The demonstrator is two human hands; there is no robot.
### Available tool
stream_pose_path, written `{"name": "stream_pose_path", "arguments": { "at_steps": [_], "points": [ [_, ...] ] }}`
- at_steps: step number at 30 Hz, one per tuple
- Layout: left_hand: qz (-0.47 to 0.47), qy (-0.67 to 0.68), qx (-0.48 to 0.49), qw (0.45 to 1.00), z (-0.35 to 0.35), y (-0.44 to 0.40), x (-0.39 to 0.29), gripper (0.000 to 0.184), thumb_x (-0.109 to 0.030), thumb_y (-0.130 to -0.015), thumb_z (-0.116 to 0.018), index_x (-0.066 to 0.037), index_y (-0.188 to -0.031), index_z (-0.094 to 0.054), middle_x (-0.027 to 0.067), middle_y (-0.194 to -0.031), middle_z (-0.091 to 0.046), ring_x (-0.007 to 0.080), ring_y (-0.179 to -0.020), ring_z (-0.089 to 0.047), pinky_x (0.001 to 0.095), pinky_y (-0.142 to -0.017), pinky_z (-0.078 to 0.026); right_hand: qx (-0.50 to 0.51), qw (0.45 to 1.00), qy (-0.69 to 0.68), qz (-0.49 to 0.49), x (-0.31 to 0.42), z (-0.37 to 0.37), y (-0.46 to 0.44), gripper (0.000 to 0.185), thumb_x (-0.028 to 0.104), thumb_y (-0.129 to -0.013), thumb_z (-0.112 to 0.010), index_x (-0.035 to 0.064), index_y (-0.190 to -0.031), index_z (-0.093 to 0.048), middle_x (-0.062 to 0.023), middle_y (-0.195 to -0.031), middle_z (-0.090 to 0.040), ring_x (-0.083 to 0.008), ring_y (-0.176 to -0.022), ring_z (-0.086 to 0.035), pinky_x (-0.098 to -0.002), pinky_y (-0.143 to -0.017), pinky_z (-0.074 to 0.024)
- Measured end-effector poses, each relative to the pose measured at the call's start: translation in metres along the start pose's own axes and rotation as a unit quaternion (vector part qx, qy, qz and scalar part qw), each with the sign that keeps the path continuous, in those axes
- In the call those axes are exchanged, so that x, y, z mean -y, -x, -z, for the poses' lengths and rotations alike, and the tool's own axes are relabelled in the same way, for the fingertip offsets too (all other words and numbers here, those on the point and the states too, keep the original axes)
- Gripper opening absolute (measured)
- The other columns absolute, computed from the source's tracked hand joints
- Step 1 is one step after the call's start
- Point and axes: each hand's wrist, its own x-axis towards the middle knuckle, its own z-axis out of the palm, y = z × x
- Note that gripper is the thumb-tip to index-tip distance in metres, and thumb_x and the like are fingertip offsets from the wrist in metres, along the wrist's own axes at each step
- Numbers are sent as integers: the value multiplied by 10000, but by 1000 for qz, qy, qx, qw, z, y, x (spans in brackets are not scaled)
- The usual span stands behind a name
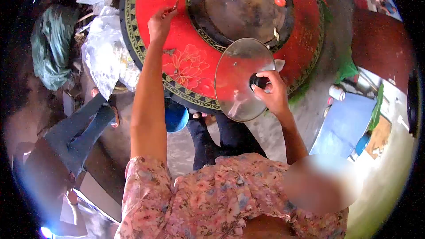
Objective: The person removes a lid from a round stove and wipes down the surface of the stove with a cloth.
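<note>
My right hand (273, 93) grips the black knob (257, 81) of a round glass lid (237, 71). The lid is tilted over the near edge of a red round table (155, 0), its clear face showing the red top and the floor through it. Over the table's left side, my left hand (160, 24) is closed, fingers pinched together. A small thin item (176, 3) shows at its fingertips, too small to name. A dark round plate (239, 4) sits in the table's middle, with a small red round thing (280, 1) on it.
A blue bucket (176, 116) stands under the table's near edge. White plastic bags (104, 46) and a dark green bag (54, 46) lie at the left. Another person's legs (79, 126) are at the lower left. A blue-topped surface (344, 117) stands at the right.
</note>
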Motion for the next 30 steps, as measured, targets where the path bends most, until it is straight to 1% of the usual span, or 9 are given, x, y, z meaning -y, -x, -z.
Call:
{"name": "stream_pose_path", "arguments": {
  "at_steps": [3,5,8,12,15,20,22,27,30],
  "points": [
    [135,262,15,955,37,41,8,325,-341,-898,-697,-58,-1059,-703,0,-664,-539,84,-606,-509,269,-523,-394,16,999,0,29,17,-12,-18,345,61,-732,-763,61,-1045,-618,-96,-990,-621,-236,-899,-626,-334,-743,-516],
    [183,461,1,868,54,69,28,291,-312,-942,-659,-27,-990,-692,-42,-680,-507,33,-541,-392,212,-469,-273,34,998,-24,42,28,-28,-33,336,53,-731,-764,61,-1032,-614,-103,-954,-625,-254,-895,-626,-353,-761,-511],
    [246,539,-82,801,84,124,72,268,-286,-956,-642,-31,-1033,-676,-41,-705,-491,35,-540,-374,196,-468,-270,69,989,-18,130,69,-66,-71,324,62,-723,-768,66,-1009,-616,-117,-948,-628,-290,-897,-631,-382,-777,-509],
    [316,559,-213,736,114,212,141,255,-281,-962,-633,-43,-1052,-653,-53,-714,-460,20,-555,-365,180,-454,-250,90,942,-30,322,141,-152,-132,269,39,-743,-759,46,-982,-636,-106,-922,-631,-250,-873,-641,-338,-776,-515],
    [343,559,-254,711,131,265,193,252,-295,-962,-632,-56,-1036,-659,-59,-720,-476,17,-550,-371,177,-455,-253,118,911,-43,392,188,-248,-180,306,207,-722,-766,120,-991,-650,-136,-923,-636,-328,-893,-634,-403,-801,-516],
    [353,450,-258,779,152,231,234,275,-345,-943,-650,-71,-975,-666,-68,-696,-494,20,-531,-389,195,-456,-265,121,880,-23,458,266,-408,-237,287,228,-697,-714,71,-928,-645,-213,-823,-671,-361,-845,-654,-438,-739,-511],
    [333,428,-238,806,153,195,263,265,-335,-950,-637,-72,-963,-673,-56,-663,-512,36,-503,-391,221,-452,-282,202,888,1,414,276,-452,-241,263,208,-694,-694,66,-907,-634,-219,-831,-662,-381,-811,-641,-454,-706,-508],
    [286,492,-310,761,137,163,307,226,-304,-955,-631,-79,-943,-657,-30,-667,-522,49,-492,-423,216,-424,-298,166,867,137,451,228,-523,-243,150,154,-757,-609,68,-877,-632,-189,-938,-664,-357,-926,-603,-428,-855,-472],
    [298,509,-311,745,127,197,295,201,-286,-958,-628,-88,-981,-654,-35,-660,-502,40,-488,-399,208,-420,-285,163,856,176,457,196,-548,-244,403,221,-717,-776,116,-1078,-631,-220,-1071,-557,-387,-996,-608,-471,-847,-524]
  ]
}}
